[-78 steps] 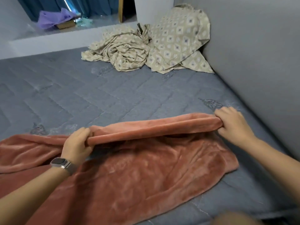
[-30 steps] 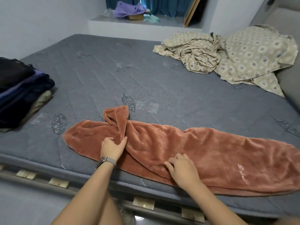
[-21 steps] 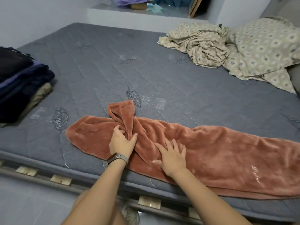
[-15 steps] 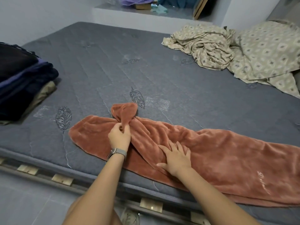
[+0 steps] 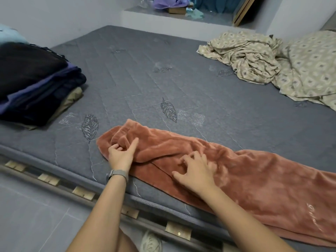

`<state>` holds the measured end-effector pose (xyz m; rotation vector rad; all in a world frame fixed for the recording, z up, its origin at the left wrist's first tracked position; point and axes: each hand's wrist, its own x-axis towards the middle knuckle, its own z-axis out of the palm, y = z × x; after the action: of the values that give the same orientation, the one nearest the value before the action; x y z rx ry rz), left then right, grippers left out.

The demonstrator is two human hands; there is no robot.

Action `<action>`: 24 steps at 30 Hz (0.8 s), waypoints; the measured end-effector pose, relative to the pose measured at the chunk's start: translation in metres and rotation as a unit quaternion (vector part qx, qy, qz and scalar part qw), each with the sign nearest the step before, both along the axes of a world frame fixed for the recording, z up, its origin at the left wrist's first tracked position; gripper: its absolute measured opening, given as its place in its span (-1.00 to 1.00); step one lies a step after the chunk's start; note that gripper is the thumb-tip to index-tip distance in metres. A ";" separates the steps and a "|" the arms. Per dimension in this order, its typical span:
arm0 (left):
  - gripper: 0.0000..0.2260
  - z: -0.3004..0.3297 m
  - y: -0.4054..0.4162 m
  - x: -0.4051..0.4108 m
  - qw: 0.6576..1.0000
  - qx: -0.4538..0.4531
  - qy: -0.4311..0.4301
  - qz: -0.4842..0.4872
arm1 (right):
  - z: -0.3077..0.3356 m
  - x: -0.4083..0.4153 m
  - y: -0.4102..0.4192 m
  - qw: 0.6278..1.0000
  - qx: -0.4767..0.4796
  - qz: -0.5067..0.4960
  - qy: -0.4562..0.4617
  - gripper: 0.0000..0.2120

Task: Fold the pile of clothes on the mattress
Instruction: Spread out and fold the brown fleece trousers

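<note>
Left hand [image 5: 121, 154] pinches the pink blanket [image 5: 236, 171] end; right hand [image 5: 195, 171] presses it with bent fingers on the mattress [image 5: 145, 79].

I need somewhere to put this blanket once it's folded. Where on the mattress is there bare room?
The widest bare stretch of mattress lies between the dark folded stack on the left and the patterned bedding at the far right. The near edge is crowded: the orange blanket runs along it under the left hand and right hand.

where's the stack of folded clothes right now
In the head view, the folded stack sits at the mattress's left edge, left of the pink garment.
</note>
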<state>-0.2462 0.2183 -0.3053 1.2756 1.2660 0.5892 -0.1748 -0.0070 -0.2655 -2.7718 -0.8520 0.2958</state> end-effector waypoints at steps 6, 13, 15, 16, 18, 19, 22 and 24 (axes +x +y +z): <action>-0.72 -0.009 0.014 0.001 0.997 0.046 0.035 0.052 | -0.018 -0.022 0.009 0.993 0.012 0.094 -0.064 -0.85; -0.73 0.023 0.016 -0.009 0.960 0.156 0.004 0.233 | -0.037 -0.023 -0.012 0.968 0.102 0.226 -0.031 -0.84; -0.59 0.017 0.014 -0.016 0.971 0.060 0.111 0.205 | -0.042 -0.024 -0.013 0.967 0.056 0.249 -0.010 -0.78; -0.49 0.017 0.012 -0.019 0.973 0.008 0.142 0.182 | -0.042 -0.025 -0.013 0.967 0.073 0.243 -0.011 -0.75; -0.33 0.023 0.010 -0.020 0.978 -0.022 0.143 0.149 | -0.040 -0.026 -0.014 0.970 0.134 0.201 -0.034 -0.70; -0.29 0.025 0.011 -0.019 0.983 -0.016 0.126 0.136 | -0.041 -0.026 -0.016 0.971 0.153 0.178 -0.046 -0.68; -0.28 0.022 0.013 -0.013 0.989 0.025 0.109 0.092 | -0.044 -0.027 -0.023 0.974 0.130 0.178 -0.044 -0.63; -0.28 0.014 0.016 -0.010 0.992 0.029 0.093 0.086 | -0.050 -0.029 -0.028 0.976 0.135 0.164 -0.055 -0.66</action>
<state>-0.2561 0.2342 -0.2918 1.2998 1.5343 0.6450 -0.2035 -0.0345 -0.3157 -2.4092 -1.2781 0.0716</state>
